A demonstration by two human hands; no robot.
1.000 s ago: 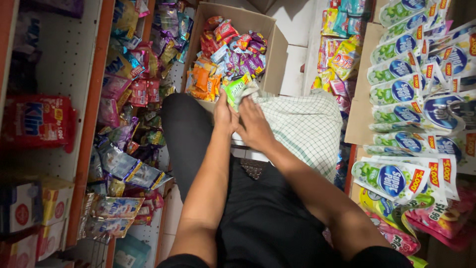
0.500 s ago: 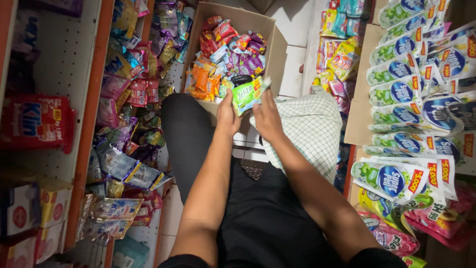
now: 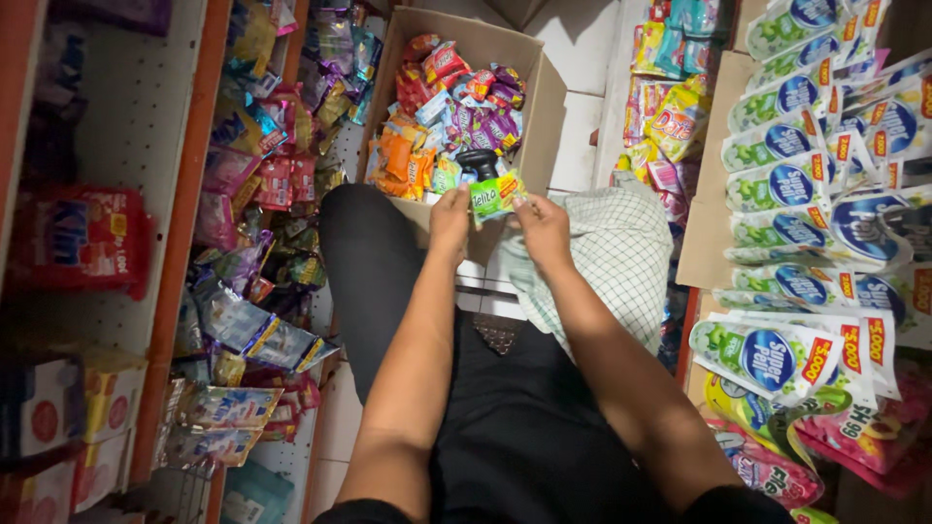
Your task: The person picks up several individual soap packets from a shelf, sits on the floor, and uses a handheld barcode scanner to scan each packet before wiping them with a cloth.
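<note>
Both my hands hold a small green snack packet (image 3: 496, 194) between them, stretched out just in front of an open cardboard box (image 3: 546, 107). My left hand (image 3: 449, 218) grips the packet's left end and my right hand (image 3: 544, 225) grips its right end. The box holds several bright packets in orange, purple and red. A dark object with a round top (image 3: 477, 161) sits in the box right behind the green packet. My black trousers (image 3: 369, 262) and a checked cloth (image 3: 621, 252) lie below my hands.
Red-edged pegboard shelving (image 3: 184, 243) runs down the left, hung with sachets and boxes. On the right hang rows of green-and-blue pouches (image 3: 777, 349) on cardboard. More snack bags (image 3: 670, 116) lie on the white tiled floor beside the box.
My hands lifted the green packet away from my lap toward the box and moved apart, spreading the packet out between them.
</note>
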